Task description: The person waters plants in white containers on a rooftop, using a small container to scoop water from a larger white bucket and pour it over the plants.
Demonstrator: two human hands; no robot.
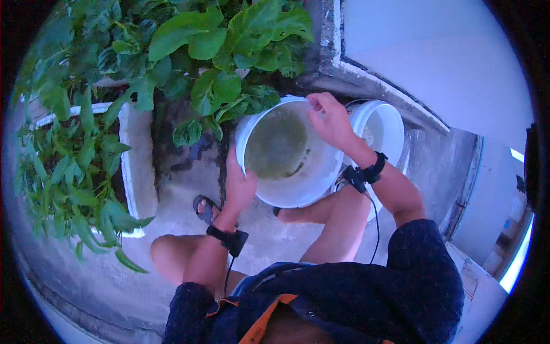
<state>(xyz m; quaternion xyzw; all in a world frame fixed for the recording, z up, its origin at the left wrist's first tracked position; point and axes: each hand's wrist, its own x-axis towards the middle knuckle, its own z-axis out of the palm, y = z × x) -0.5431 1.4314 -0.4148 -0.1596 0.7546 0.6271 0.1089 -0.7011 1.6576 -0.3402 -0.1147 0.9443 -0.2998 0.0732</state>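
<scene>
A white plastic bucket (296, 195) stands between my knees, its mouth tipped towards me. Murky greenish matter, perhaps water, covers its bottom, with dark specks along one edge. My left hand (241, 185) grips the left side of the rim, the thumb over the edge and the fingers hidden along the outer wall. At the far right of the rim is my right hand (328, 118), its fingers curled; whether they grip the rim is not clear. A second white bucket (397, 129) sits just to the right, partly hidden by my right forearm.
Broad-leaved plants (193, 38) overhang the bucket's far left side. Leafy plants fill a white planter box (139, 159) on the left. A pale wall (429, 56) with a raised ledge (386, 86) bounds the right. Thin cables hang from both wrist straps. The concrete floor (180, 193) has dark stains.
</scene>
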